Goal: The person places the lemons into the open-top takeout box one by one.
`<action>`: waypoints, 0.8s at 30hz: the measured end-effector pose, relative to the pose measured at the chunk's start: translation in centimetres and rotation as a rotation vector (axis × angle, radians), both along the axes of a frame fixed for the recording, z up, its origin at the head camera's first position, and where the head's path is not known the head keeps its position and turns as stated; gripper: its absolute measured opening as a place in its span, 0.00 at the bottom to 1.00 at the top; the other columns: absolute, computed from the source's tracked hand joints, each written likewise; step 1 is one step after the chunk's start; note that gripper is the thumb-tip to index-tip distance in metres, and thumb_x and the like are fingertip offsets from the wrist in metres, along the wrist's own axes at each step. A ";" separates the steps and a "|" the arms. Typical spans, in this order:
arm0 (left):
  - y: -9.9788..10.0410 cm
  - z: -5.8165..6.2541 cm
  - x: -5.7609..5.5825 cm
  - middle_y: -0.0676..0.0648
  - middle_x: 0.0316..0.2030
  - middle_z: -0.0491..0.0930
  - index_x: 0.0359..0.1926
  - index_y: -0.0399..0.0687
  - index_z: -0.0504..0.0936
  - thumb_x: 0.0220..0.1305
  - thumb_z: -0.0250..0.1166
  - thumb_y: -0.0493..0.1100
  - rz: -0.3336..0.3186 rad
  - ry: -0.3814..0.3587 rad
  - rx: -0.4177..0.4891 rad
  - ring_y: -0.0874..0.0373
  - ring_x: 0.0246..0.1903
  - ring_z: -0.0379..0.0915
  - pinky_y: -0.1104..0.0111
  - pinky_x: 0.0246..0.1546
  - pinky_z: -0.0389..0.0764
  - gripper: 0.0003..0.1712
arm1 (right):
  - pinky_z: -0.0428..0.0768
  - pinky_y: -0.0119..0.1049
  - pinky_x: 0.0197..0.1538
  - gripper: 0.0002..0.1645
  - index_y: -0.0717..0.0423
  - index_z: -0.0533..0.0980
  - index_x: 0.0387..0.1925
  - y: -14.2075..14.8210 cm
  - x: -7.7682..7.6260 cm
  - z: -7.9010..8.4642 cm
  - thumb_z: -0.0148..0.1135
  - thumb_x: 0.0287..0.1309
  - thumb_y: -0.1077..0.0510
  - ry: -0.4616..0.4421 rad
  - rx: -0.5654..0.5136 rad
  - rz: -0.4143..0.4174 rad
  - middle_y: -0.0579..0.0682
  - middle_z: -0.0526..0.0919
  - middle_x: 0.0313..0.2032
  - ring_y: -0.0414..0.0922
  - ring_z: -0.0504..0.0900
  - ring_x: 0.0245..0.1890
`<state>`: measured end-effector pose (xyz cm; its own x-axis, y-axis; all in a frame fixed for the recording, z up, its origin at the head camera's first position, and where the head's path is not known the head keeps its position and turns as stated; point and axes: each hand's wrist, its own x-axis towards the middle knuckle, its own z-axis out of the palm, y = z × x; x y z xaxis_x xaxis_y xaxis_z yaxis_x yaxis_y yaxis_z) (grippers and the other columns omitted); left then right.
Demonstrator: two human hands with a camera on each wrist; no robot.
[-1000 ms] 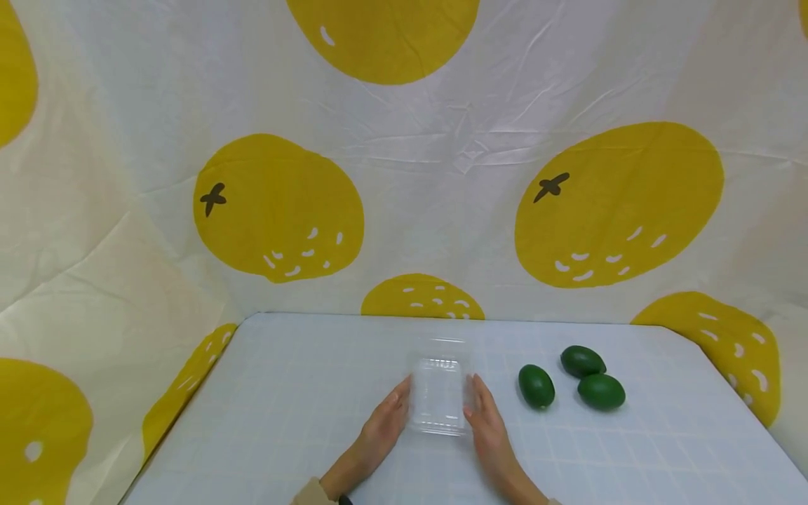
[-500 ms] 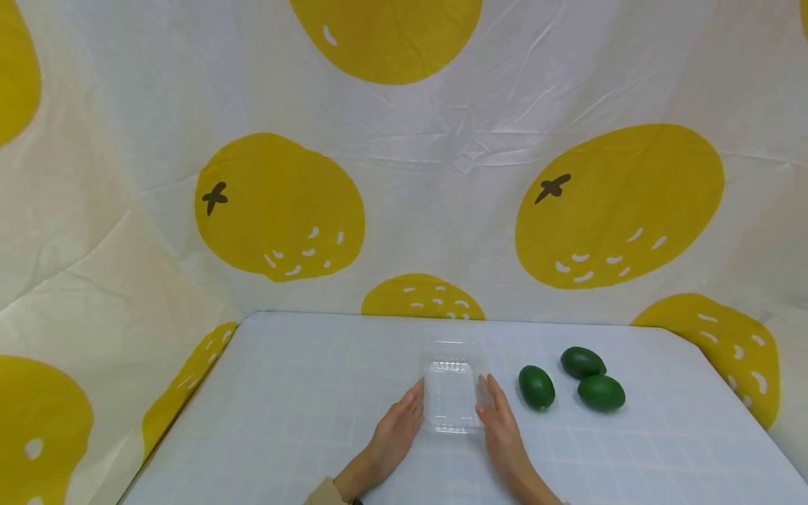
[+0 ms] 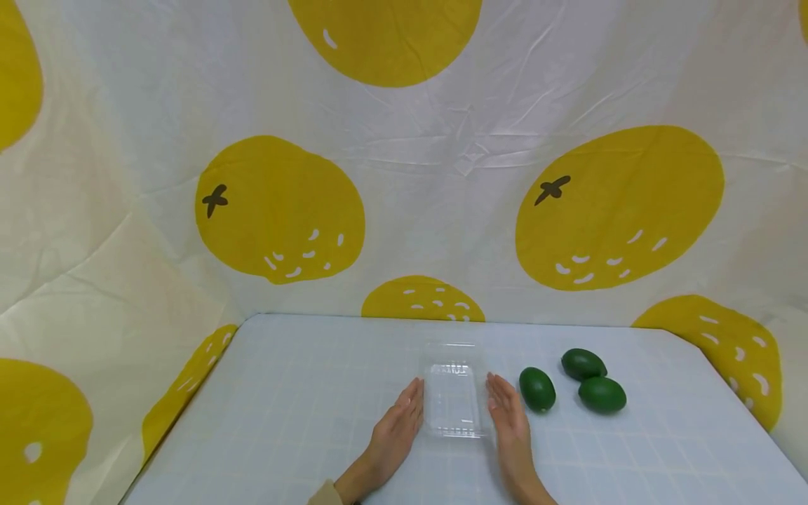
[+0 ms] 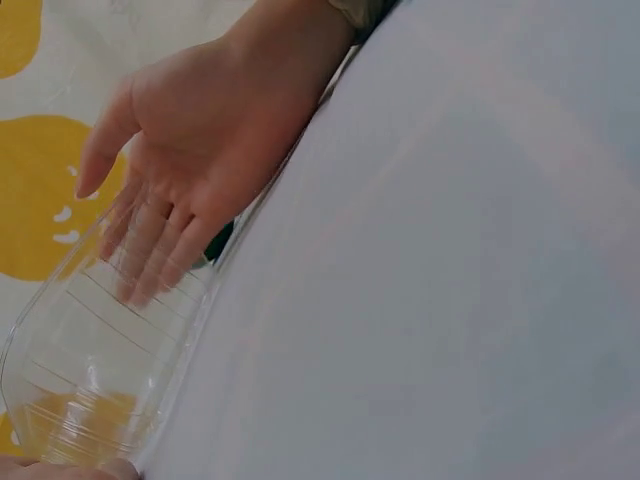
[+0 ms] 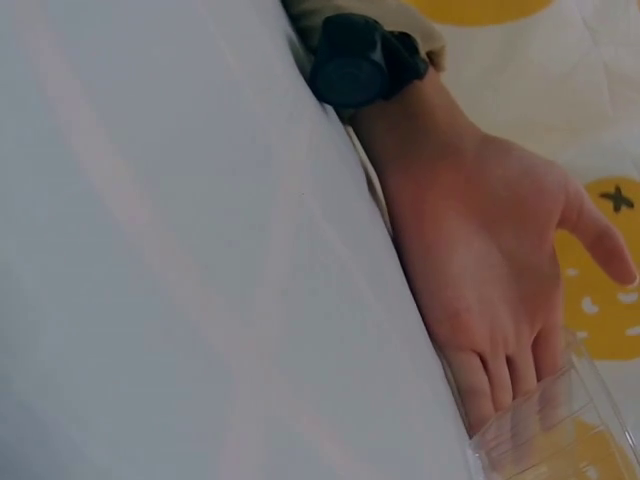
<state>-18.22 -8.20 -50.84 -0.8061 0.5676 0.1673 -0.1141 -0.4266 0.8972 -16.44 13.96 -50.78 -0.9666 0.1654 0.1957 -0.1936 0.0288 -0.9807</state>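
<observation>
A clear plastic food box [image 3: 456,400] sits on the table between my two hands. My left hand [image 3: 396,431] stands on edge along the box's left side, fingers straight, fingertips right at the wall. On the other side, my right hand [image 3: 513,435] is held upright with straight fingers, a little off the box's right wall. In the left wrist view the right hand's palm [image 4: 215,130] faces the box, its fingers partly seen through the clear wall [image 4: 110,340]. The right wrist view has the left palm [image 5: 470,240] facing the box, thumb spread away.
Several dark green, smooth oval fruits lie right of the right hand: one close to it [image 3: 537,389], two farther right touching each other, the rear [image 3: 583,364] and the front one [image 3: 602,395]. A cloth [image 3: 442,175] printed with yellow fruit hangs behind the pale checked tabletop [image 3: 303,393].
The box and both hands have shifted a little to the right. Since half a second ago the right hand has eased off the box's right wall; the fruits have stayed put.
</observation>
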 end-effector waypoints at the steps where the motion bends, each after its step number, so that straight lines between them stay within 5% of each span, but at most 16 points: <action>1: 0.0 0.0 0.0 0.36 0.76 0.21 0.74 0.34 0.22 0.77 0.32 0.48 0.011 0.001 0.002 0.45 0.74 0.15 0.54 0.72 0.24 0.40 | 0.65 0.17 0.61 0.25 0.60 0.61 0.69 0.0 0.0 0.0 0.45 0.76 0.59 0.033 0.015 -0.043 0.56 0.67 0.69 0.47 0.65 0.70; 4: 0.0 0.2 0.0 0.37 0.76 0.24 0.75 0.35 0.24 0.77 0.35 0.46 0.082 0.005 -0.004 0.46 0.75 0.19 0.55 0.73 0.28 0.40 | 0.69 0.19 0.59 0.20 0.60 0.66 0.65 0.0 0.2 -0.2 0.47 0.74 0.63 0.161 0.042 -0.134 0.55 0.72 0.64 0.41 0.71 0.63; 8: 0.2 0.5 -0.4 0.34 0.77 0.32 0.76 0.32 0.33 0.74 0.45 0.38 0.257 0.088 -0.111 0.43 0.76 0.26 0.55 0.73 0.35 0.40 | 0.71 0.22 0.59 0.18 0.66 0.69 0.59 0.2 0.2 -0.4 0.47 0.71 0.71 0.327 0.056 -0.197 0.59 0.76 0.58 0.42 0.74 0.57; 14: 0.3 1.6 -0.4 0.40 0.77 0.45 0.78 0.42 0.47 0.67 0.64 0.41 0.494 0.380 -0.535 0.42 0.76 0.39 0.45 0.72 0.46 0.47 | 0.69 0.28 0.62 0.15 0.72 0.69 0.54 0.6 0.0 0.2 0.47 0.68 0.74 0.475 0.051 -0.222 0.62 0.77 0.53 0.45 0.74 0.57; 19: 0.7 2.8 -0.2 0.47 0.78 0.45 0.79 0.46 0.46 0.64 0.67 0.53 0.542 0.631 -0.804 0.48 0.76 0.37 0.45 0.71 0.48 0.53 | 0.70 0.31 0.61 0.15 0.82 0.67 0.51 1.7 -0.9 0.7 0.45 0.62 0.81 0.647 0.008 -0.231 0.70 0.75 0.50 0.49 0.74 0.57; 24: 1.4 3.7 -0.4 0.41 0.77 0.49 0.76 0.38 0.51 0.60 0.67 0.62 0.587 0.893 -1.041 0.44 0.76 0.39 0.47 0.72 0.49 0.56 | 0.69 0.30 0.61 0.14 0.86 0.66 0.48 3.4 -2.0 1.2 0.45 0.59 0.84 0.686 -0.013 -0.292 0.71 0.76 0.50 0.49 0.74 0.57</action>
